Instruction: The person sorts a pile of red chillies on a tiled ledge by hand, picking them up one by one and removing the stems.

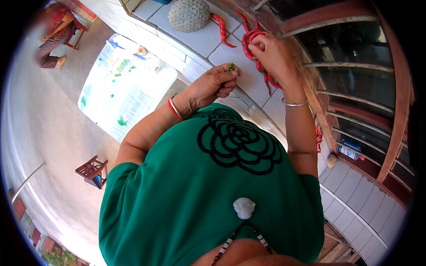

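Note:
My left hand (pixel 221 81) is pinched around small green chilli stems (pixel 230 67), held in front of the white-tiled ledge (pixel 219 55). The fingers of my right hand (pixel 274 56) are curled over a loose cluster of wrinkled red chilli peppers (pixel 247 43) on that ledge. Its thumb and index fingertips press together on one pepper, partly hidden by the hand. More chillies (pixel 268 79) stick out below my right palm towards the ledge's front. Left of the cluster, a separate orange-red chilli (pixel 222 30) lies alone.
A knobbly pale grey rounded object (pixel 189 15) sits on the ledge. Along my right runs a barred window (pixel 352 66), with further red chillies (pixel 319 136) and a stone (pixel 332 160) near its frame. Leftward are a leaf-patterned table (pixel 133 96), a small wooden chair (pixel 91 169) and a seated person (pixel 55 36).

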`<state>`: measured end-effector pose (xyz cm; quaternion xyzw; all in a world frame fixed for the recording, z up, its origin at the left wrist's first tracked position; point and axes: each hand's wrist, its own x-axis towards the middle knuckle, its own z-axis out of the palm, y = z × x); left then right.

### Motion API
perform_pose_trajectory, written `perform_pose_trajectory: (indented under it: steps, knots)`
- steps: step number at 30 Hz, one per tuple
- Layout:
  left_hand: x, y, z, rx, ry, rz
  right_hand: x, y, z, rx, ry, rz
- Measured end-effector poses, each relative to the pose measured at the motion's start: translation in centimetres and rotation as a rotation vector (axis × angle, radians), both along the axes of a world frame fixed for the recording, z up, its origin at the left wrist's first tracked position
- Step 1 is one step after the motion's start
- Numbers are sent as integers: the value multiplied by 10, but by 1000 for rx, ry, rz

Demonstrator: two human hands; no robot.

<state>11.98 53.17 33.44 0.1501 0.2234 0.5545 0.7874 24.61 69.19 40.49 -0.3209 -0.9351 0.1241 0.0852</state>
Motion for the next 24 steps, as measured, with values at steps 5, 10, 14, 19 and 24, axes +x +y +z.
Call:
perform_pose_trajectory:
  steps: [5,10,14,19,24]
  knots:
    - [1,4,1,7,-7,-20,-1,-18,-6,217,-363,29]
    - [4,5,2,29,9,-33,3,-25,7,266,-221,-82]
    - [5,5,4,38,56,-31,26,-25,31,206,282,-88]
    - [8,10,12,68,128,-15,66,-47,42,-816,766,-243]
    - [22,12,30,33,264,-27,79,-68,16,-1441,1030,-208]
